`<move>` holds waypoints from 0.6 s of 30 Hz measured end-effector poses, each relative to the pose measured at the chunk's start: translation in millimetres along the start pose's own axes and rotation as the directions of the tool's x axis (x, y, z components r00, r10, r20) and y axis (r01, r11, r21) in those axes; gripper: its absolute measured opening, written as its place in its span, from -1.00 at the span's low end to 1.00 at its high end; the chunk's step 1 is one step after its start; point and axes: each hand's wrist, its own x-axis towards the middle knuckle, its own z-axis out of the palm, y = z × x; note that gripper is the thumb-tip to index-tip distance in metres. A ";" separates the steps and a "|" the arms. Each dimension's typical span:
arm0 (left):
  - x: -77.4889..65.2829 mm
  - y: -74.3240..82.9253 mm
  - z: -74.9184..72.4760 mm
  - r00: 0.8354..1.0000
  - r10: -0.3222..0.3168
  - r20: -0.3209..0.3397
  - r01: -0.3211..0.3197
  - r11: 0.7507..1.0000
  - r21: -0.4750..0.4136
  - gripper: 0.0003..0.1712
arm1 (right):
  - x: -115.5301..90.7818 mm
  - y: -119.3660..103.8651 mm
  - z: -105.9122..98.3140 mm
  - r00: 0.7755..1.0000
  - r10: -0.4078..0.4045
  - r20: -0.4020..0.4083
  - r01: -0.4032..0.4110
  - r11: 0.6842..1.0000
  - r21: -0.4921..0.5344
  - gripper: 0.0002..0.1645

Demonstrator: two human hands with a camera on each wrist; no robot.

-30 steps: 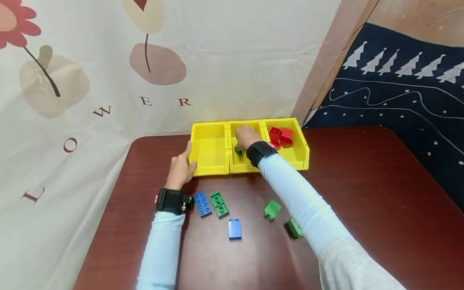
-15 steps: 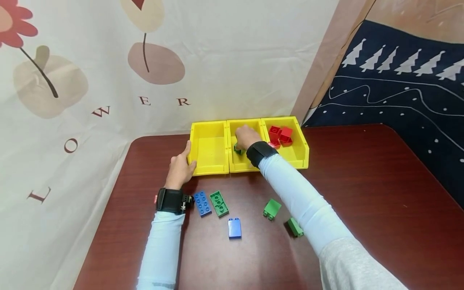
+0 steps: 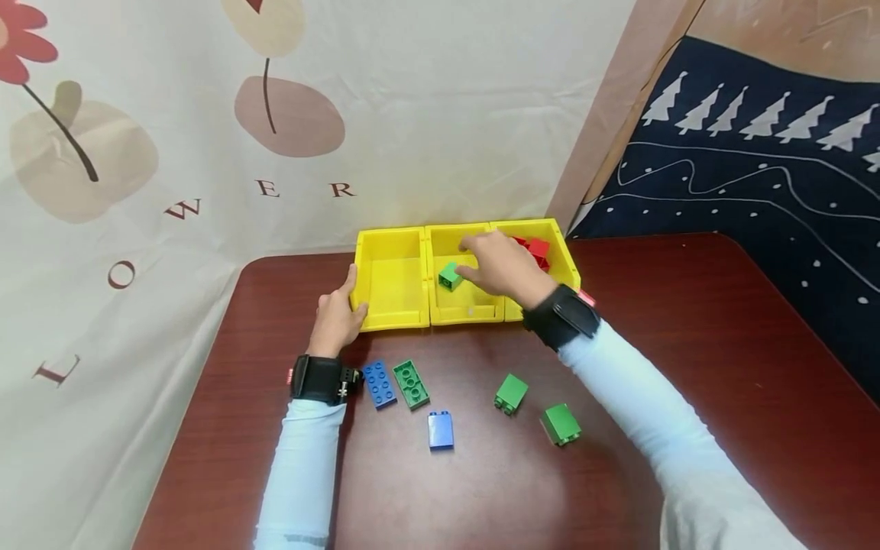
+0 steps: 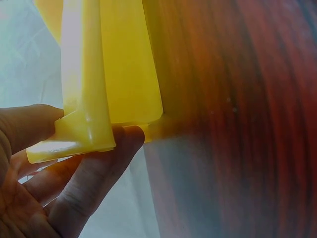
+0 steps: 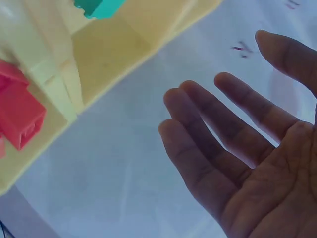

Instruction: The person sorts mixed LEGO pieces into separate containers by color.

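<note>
Three yellow bins stand joined in a row at the table's far side. My left hand (image 3: 334, 319) holds the outer wall of the left bin (image 3: 392, 276); in the left wrist view, thumb and fingers (image 4: 101, 178) pinch the bin's corner (image 4: 129, 64) from both sides. Above the middle bin (image 3: 467, 312) and right bin (image 3: 569, 276) hovers my right hand (image 3: 507, 266), its fingers spread with nothing in them. A green toy brick (image 3: 450, 276) lies in the middle bin, just left of that hand. Red bricks (image 3: 539, 249) in the right bin are partly hidden behind it.
On the table before the bins lie a blue brick (image 3: 380, 384), an upturned green brick (image 3: 411, 384), a smaller blue brick (image 3: 440, 431) and two green bricks, one nearer the bins (image 3: 511, 393) and one closer to me (image 3: 561, 425). A printed cloth (image 3: 440, 114) hangs behind.
My right hand has let go of the green brick, leaving it in the middle bin, and has lifted away to the right with its fingers opened. My left hand keeps its hold on the bin.
</note>
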 end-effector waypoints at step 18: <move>0.7 -0.9 -0.2 1.000 -0.006 0.002 0.006 1.000 -0.006 -0.14 | -144.5 14.4 75.8 0.987 -0.100 -0.129 0.090 0.993 -0.082 -0.52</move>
